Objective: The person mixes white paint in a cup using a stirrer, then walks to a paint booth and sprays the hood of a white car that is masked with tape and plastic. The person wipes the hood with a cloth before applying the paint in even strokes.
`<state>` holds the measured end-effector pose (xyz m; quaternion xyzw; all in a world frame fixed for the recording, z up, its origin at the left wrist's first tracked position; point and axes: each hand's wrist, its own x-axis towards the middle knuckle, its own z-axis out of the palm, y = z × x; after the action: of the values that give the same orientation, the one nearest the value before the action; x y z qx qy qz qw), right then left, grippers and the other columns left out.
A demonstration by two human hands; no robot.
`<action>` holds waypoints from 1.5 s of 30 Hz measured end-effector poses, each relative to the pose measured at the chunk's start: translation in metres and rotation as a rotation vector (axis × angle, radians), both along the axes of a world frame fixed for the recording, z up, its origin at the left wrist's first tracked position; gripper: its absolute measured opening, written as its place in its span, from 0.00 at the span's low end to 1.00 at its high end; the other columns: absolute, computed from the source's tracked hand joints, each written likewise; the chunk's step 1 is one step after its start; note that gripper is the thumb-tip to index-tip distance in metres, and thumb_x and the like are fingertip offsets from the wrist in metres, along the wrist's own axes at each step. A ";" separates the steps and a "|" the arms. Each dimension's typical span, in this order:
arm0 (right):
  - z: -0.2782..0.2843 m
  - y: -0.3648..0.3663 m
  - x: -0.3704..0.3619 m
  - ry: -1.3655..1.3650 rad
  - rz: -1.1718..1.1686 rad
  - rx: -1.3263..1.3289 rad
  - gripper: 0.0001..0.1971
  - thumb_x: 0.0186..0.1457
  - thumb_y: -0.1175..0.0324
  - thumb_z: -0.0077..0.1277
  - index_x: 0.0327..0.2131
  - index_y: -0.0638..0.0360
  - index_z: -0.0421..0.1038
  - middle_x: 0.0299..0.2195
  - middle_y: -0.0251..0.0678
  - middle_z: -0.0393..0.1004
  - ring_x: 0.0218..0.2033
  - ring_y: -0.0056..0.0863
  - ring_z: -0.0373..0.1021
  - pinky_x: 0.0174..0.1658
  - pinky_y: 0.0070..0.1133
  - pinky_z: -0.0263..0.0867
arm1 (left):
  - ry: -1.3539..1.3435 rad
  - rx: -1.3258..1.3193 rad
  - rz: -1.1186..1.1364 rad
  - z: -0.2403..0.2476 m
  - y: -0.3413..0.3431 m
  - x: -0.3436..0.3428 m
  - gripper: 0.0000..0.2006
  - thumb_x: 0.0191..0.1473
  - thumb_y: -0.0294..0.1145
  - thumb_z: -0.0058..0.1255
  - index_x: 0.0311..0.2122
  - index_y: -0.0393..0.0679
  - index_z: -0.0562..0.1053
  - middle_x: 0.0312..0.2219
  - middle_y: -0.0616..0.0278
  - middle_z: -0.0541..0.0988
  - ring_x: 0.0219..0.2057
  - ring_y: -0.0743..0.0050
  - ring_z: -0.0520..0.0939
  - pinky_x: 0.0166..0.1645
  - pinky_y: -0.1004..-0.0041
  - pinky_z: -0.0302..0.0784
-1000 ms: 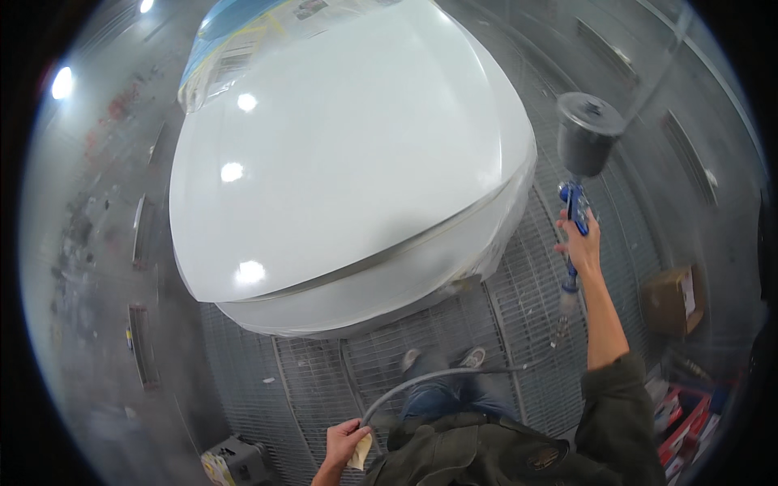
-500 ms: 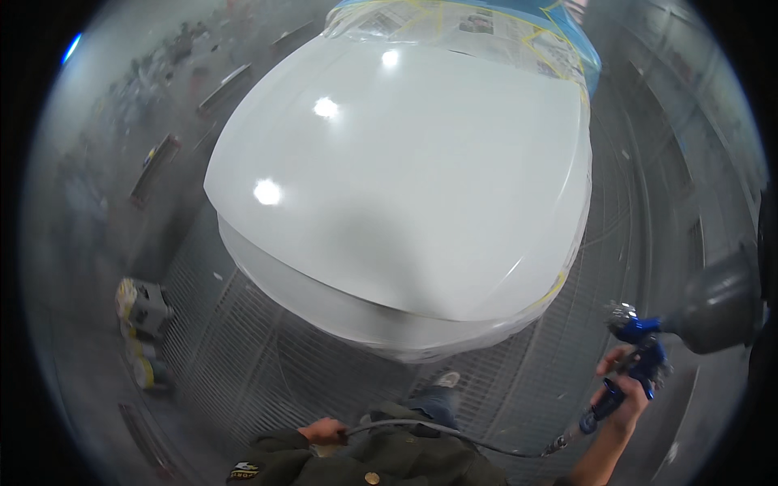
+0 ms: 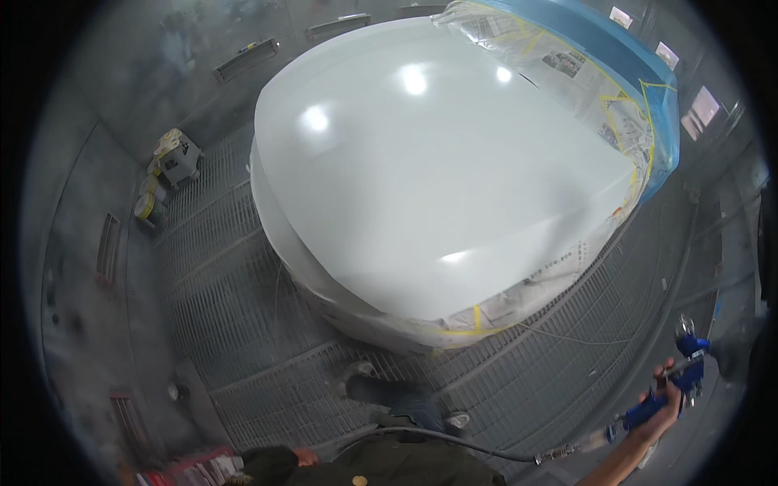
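My right hand (image 3: 664,398) is wrapped round the grip of a blue spray gun (image 3: 687,371) at the lower right. A dark grey paint cup (image 3: 732,356) sits on the gun, partly lost at the picture's rim. From the gun's handle a grey air hose (image 3: 486,448) runs across my body to my left hand (image 3: 306,456), which is closed on it low at my side and only partly seen. Ahead lies a glossy white car hood (image 3: 421,178), apart from the gun. Masking newspaper (image 3: 600,93) and yellow tape border it, with blue sheeting (image 3: 660,105) behind.
Slatted metal grating (image 3: 219,275) makes up the floor, with a hose lying on it right of the car. Tins (image 3: 150,206) and a grey box-like stand (image 3: 177,155) are by the left wall. Red and white items (image 3: 194,468) lie at the lower left.
My view has turned, and I have stepped round toward the car's right side. The spray gun has moved farther right, away from the hood. Both hands keep their hold.
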<state>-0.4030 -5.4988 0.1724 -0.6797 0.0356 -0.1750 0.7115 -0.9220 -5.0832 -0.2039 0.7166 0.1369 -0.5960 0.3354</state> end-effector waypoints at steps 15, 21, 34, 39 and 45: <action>0.116 0.039 0.357 0.064 0.582 -0.180 0.19 0.54 0.71 0.45 0.49 0.70 0.69 0.39 0.43 0.79 0.34 0.25 0.76 0.19 0.16 0.71 | -0.454 -0.176 1.455 0.065 -0.287 0.188 0.10 0.62 0.31 0.51 0.37 0.35 0.77 0.25 0.65 0.76 0.26 0.80 0.70 0.33 0.68 0.69; 0.155 0.073 0.474 0.047 0.706 -0.283 0.21 0.56 0.71 0.44 0.51 0.73 0.65 0.40 0.43 0.79 0.33 0.23 0.76 0.19 0.14 0.70 | -0.576 0.344 1.575 0.193 -0.319 0.386 0.09 0.59 0.32 0.53 0.33 0.35 0.77 0.17 0.62 0.73 0.20 0.80 0.68 0.26 0.68 0.64; 0.208 0.292 0.728 0.061 1.216 -0.375 0.15 0.56 0.70 0.42 0.42 0.72 0.69 0.33 0.38 0.78 0.29 0.21 0.75 0.22 0.13 0.73 | -0.815 0.414 1.659 0.244 -0.394 0.552 0.10 0.55 0.31 0.58 0.38 0.34 0.77 0.24 0.66 0.78 0.25 0.80 0.76 0.30 0.77 0.71; 0.184 0.424 0.745 0.073 1.322 -0.420 0.14 0.53 0.69 0.44 0.39 0.71 0.69 0.31 0.40 0.77 0.28 0.23 0.74 0.24 0.16 0.73 | -0.637 0.206 2.054 0.322 -0.394 0.613 0.10 0.56 0.33 0.58 0.38 0.36 0.77 0.24 0.65 0.79 0.25 0.81 0.77 0.29 0.77 0.71; 0.126 0.579 0.711 0.218 1.561 -0.265 0.16 0.50 0.71 0.46 0.40 0.75 0.66 0.32 0.47 0.76 0.27 0.31 0.74 0.23 0.20 0.73 | -0.438 0.167 2.337 0.392 -0.356 0.611 0.09 0.58 0.34 0.56 0.34 0.37 0.77 0.23 0.64 0.79 0.22 0.83 0.76 0.24 0.78 0.68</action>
<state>0.3078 -4.9197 0.2980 -0.6005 -0.4020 0.4382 0.5346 -0.3110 -5.4394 0.1886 0.2640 0.6851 0.2161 0.6436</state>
